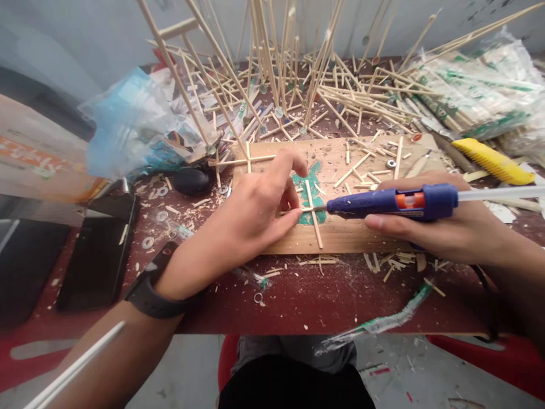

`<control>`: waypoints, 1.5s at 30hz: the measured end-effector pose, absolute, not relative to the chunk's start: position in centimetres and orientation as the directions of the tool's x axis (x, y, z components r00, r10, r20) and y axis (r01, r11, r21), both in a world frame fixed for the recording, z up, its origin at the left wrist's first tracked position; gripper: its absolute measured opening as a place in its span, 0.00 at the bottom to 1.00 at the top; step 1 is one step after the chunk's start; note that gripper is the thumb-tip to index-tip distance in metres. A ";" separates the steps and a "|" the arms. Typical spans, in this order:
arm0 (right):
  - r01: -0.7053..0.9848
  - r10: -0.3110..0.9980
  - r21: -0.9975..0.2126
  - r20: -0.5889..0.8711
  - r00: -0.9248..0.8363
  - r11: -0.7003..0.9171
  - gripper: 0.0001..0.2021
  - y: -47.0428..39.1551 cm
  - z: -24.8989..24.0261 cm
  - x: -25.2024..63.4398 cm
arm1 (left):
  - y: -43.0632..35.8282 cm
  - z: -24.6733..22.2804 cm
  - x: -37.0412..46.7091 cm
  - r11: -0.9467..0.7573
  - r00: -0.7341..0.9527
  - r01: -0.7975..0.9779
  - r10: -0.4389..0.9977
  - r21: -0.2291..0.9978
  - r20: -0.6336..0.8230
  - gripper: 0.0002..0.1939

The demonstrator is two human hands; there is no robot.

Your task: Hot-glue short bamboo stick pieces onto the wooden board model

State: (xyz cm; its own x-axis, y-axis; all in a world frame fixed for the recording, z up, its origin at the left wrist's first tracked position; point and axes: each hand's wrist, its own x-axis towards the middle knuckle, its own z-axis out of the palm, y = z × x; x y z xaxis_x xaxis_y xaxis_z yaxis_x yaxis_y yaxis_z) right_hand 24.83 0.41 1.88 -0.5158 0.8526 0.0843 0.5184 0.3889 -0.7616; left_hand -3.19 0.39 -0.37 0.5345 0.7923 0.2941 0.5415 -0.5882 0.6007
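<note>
My right hand (451,227) is wrapped round a blue glue gun (392,203) with an orange part in its side and a clear glue stick (498,193) out of its back. The gun's nozzle touches the crossing of two thin wooden sticks (315,227). My left hand (272,199) pinches the left end of the crosswise stick between thumb and fingers. The crossed sticks lie over a green patch (313,196) on a wooden board (340,241). Fingers of my right hand below the gun are partly hidden.
Tall upright stick frames (272,57) and loose sticks crowd the back. Plastic packs of sticks (477,85) and a yellow-handled cutter (491,161) lie at right. At left are a black phone (96,255), a blue plastic bag (131,125) and washers (148,243).
</note>
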 end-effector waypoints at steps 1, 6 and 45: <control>0.521 0.851 -0.761 0.079 -0.518 0.388 0.24 0.4 1.9 24.9 | 0.4 -0.4 -3.2 -0.584 0.534 0.543 0.795 0.603 0.288 0.17; 0.529 0.840 -0.768 0.022 -0.542 0.361 0.25 0.5 2.1 25.0 | 0.4 -0.3 -3.2 -0.568 0.532 0.537 0.802 0.624 0.272 0.17; 0.520 0.859 -0.780 0.043 -0.509 0.347 0.25 0.2 1.9 24.9 | 0.5 -0.3 -3.3 -0.586 0.555 0.504 0.783 0.635 0.282 0.16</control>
